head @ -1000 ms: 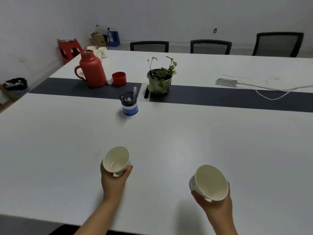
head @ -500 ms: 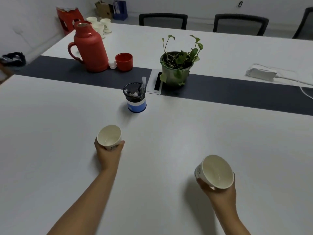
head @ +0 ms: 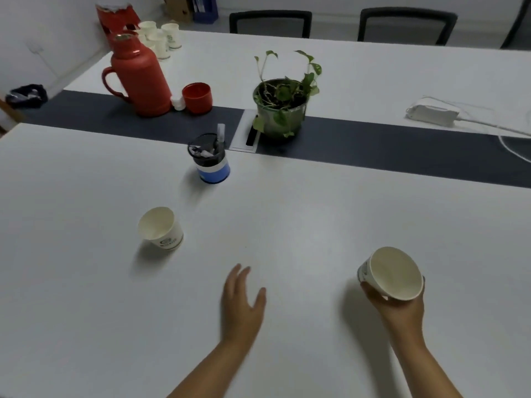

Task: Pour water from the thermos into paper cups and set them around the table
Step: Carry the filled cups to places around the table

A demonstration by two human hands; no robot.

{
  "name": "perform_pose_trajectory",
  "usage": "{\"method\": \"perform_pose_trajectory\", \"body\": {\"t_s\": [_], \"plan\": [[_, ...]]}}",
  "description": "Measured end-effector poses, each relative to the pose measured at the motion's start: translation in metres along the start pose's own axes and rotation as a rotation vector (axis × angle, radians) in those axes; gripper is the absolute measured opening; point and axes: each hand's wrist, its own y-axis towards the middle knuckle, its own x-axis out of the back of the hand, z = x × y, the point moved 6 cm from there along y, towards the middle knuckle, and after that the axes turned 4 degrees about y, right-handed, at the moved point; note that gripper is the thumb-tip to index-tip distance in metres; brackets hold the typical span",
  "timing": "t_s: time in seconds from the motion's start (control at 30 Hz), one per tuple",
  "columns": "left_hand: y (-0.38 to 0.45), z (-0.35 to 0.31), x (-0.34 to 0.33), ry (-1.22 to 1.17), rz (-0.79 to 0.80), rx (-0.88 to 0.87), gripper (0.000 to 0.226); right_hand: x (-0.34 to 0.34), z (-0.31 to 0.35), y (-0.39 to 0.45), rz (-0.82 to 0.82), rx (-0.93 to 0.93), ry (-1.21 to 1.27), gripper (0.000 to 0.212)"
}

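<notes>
The left hand [head: 242,304] hovers empty, fingers loosely spread, a paper cup [head: 161,228] standing at its ten o'clock. The right hand [head: 398,307] clasps a second cup [head: 390,273]. The red thermos [head: 139,76] stands at eleven o'clock.

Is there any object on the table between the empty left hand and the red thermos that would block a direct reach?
Partly. The pen holder stands roughly between the left hand and the thermos, a little right of the straight line. The set-down paper cup stands left of that line. The table shows nothing else there.
</notes>
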Motion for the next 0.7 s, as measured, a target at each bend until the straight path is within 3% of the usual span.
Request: {"method": "perform_pose_trajectory", "body": {"t_s": [0.13,0.23,0.33,0.7], "plan": [[-0.011,-0.048,-0.068,0.155,0.264,-0.224,0.047,0.064,-0.010,0.027,-0.131,-0.012,-0.020,0.071],[-0.022,-0.055,-0.103,0.513,0.386,-0.330,0.053,0.109,-0.023,0.044,-0.239,-0.049,-0.005,0.070],[-0.025,-0.053,-0.111,0.684,0.361,-0.363,0.056,0.142,-0.039,0.061,-0.313,-0.093,0.023,0.073],[-0.026,-0.057,-0.113,0.679,0.372,-0.307,0.068,0.169,-0.067,0.088,-0.309,-0.104,-0.016,0.073]]}}
